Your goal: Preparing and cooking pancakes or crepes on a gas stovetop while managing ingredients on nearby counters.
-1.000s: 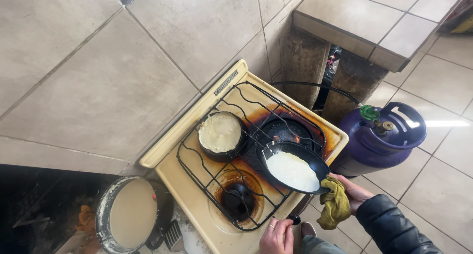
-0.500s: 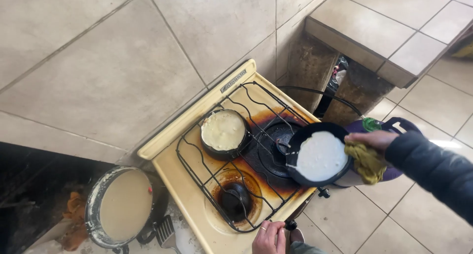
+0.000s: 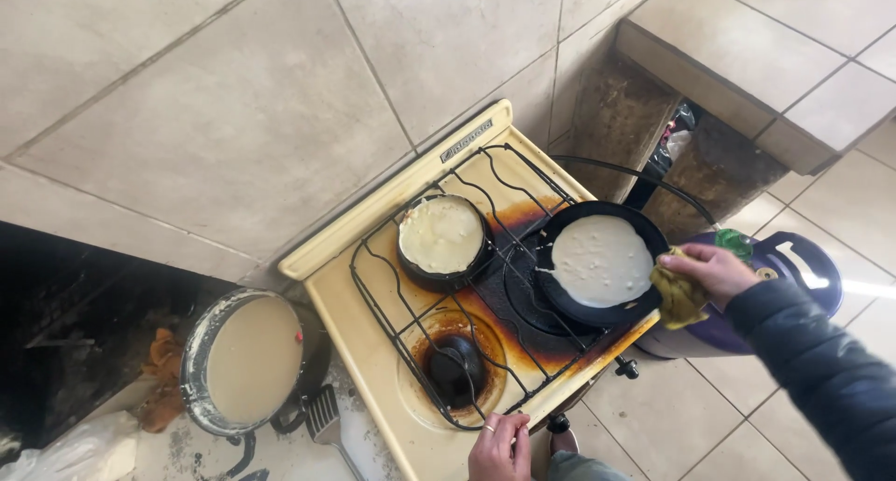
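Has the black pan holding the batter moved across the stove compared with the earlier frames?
Yes. The black pan has shifted from the front burner toward the stove's back right edge, gripped through a yellow cloth by the right hand.

From my feed I look down on a floor (image 3: 187,98) of large pale beige tiles with thin dark joints running at a slant. At the upper right a tiled step (image 3: 775,61) rises, its side face stained brown and worn. Beside it stands a purple gas bottle (image 3: 793,266) with a green cap. Along the left edge lies a dark, sooty recess (image 3: 65,332) with orange scraps at its mouth. The ground near the bottom left looks dusty and speckled white. Daylight falls evenly, with one bright streak at the right edge.
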